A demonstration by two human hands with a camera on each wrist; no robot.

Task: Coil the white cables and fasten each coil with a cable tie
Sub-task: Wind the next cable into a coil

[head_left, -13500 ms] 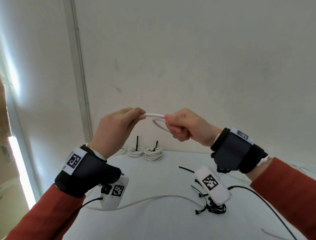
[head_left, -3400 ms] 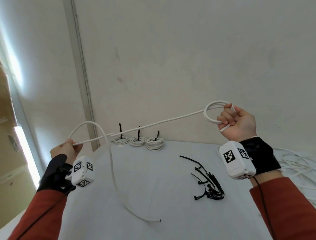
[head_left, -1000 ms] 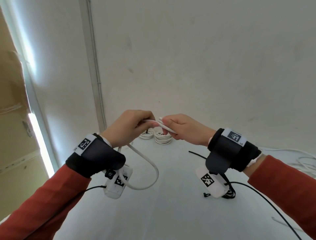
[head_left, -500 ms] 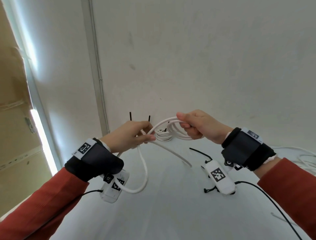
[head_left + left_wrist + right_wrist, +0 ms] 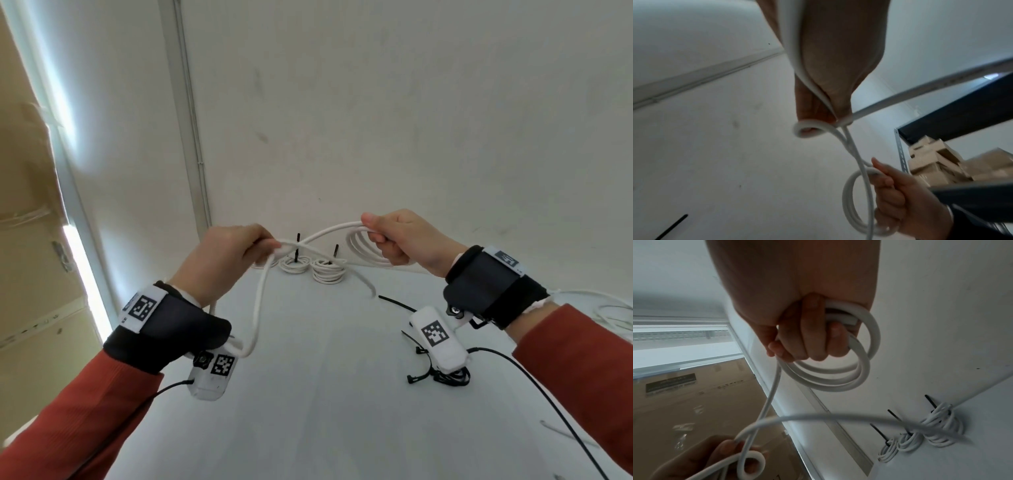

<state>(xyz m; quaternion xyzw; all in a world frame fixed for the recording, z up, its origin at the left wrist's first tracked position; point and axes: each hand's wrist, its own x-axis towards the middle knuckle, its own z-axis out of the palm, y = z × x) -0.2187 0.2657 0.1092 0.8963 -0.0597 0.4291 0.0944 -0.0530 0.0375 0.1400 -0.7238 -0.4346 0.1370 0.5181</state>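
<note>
cable (image 5: 828, 387): right hand (image 5: 407, 240) grips, left hand (image 5: 226, 260) seemingly pinches

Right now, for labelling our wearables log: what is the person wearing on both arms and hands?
Rust-red long sleeves on both arms. Each wrist has a black wrap with a white strip bearing a square black-and-white marker; below hangs a white box, also marked, trailing a thin black cable. The left hand and right hand are bare.
</note>
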